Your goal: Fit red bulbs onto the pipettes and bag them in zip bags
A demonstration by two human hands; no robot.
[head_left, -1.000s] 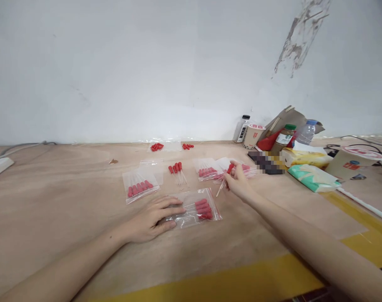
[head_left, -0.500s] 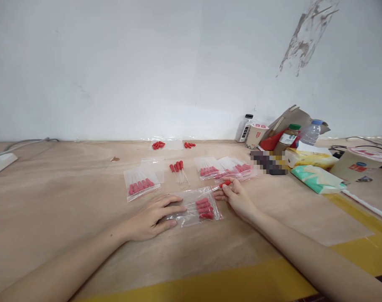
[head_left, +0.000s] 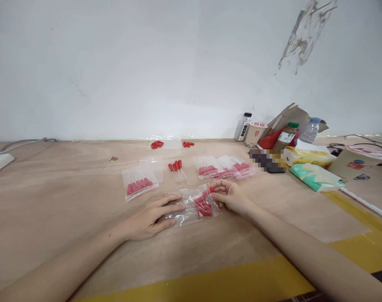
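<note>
A clear zip bag (head_left: 186, 217) lies flat in front of me, holding several droppers (head_left: 203, 207) with red rubber bulbs. My left hand (head_left: 153, 216) rests on the bag's left end, fingers spread. At the bag's right, open end, my right hand (head_left: 227, 196) pinches one dropper by its red bulb (head_left: 211, 190); its thin tube is inside the bag mouth. Beyond the bag, several loose droppers (head_left: 176, 166) lie side by side. A filled bag (head_left: 139, 184) sits to the left, and more filled bags (head_left: 208, 167) overlap to the right.
Small piles of red bulbs (head_left: 157, 144) lie on plastic near the wall. At right stand a paper cup (head_left: 255, 134), bottles (head_left: 285, 137), tissue packs (head_left: 317, 177) and a large paper bucket (head_left: 354, 165). A white power strip (head_left: 0, 163) is at far left.
My right hand has moved left, pushing the dropper's tube into the bag so that its bulb is now at the bag's mouth. My left hand has stayed on the bag.
</note>
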